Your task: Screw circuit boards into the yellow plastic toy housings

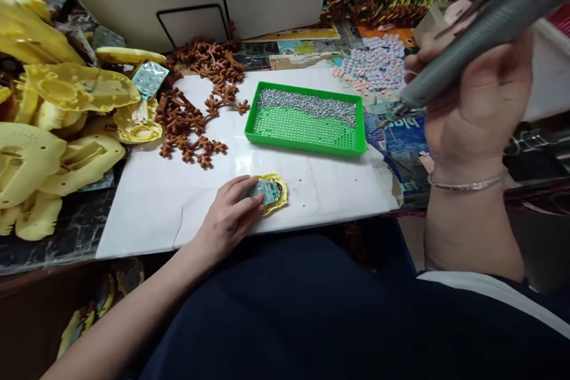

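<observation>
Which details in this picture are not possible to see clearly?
- Head view: the grey power tool in the right hand is cut off by the top-right edge; its tip is blurred.
- The left hand covers part of the small yellow part.
- The screws in the green tray are too small to tell apart.
- The brown pieces are too small for detail.

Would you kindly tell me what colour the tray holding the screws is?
The tray is bright green, seen clearly in the head view.

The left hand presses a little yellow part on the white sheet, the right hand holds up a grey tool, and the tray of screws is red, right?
Not quite: the head view shows the tray is green, not red. The rest is right.
</observation>
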